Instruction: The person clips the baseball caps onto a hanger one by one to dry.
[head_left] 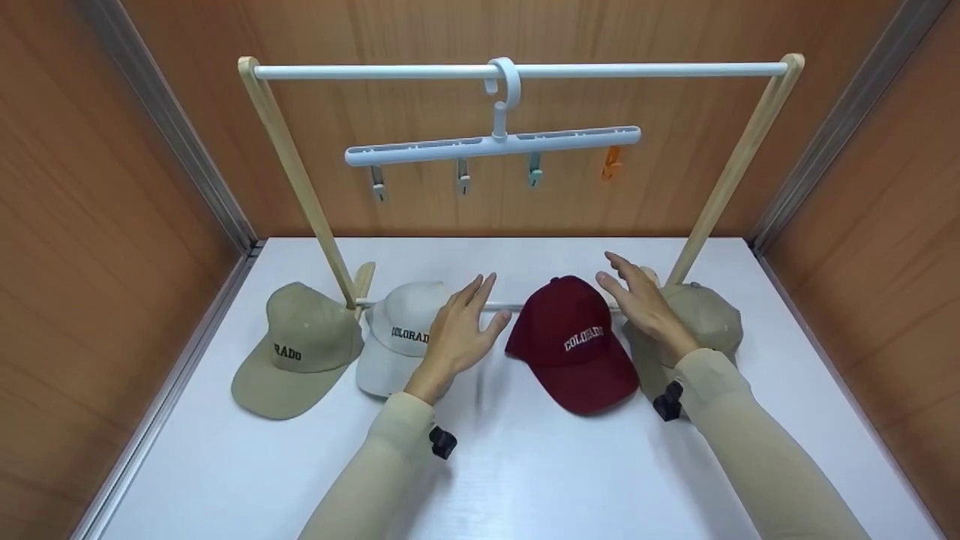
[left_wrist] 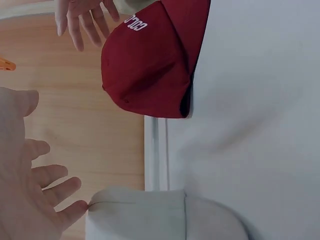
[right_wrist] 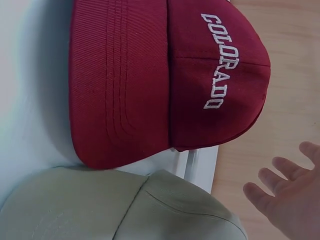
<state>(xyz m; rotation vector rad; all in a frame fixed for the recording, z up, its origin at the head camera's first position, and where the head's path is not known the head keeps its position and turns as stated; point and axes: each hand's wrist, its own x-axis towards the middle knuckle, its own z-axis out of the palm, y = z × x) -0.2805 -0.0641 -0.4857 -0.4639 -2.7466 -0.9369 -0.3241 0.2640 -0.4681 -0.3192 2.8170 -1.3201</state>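
Observation:
A dark red cap [head_left: 574,341] with white COLORADO lettering lies on the white table between my two hands. My left hand [head_left: 463,330], fingers extended, is held over the right side of a white cap [head_left: 401,330] and hides part of it. My right hand [head_left: 641,300], also with fingers spread, is above an olive-grey cap [head_left: 705,319] to the right of the red one. In the right wrist view the red cap [right_wrist: 215,75] fills the upper part. Neither hand holds anything. Farthest left lies a khaki cap [head_left: 304,337].
A wooden rack with a white top bar [head_left: 375,73] stands behind the caps. From it hangs a pale blue clip hanger [head_left: 435,151] with grey and teal clips and an orange clip [head_left: 611,163]. Wood-grain panels [head_left: 97,262] enclose the sides and back.

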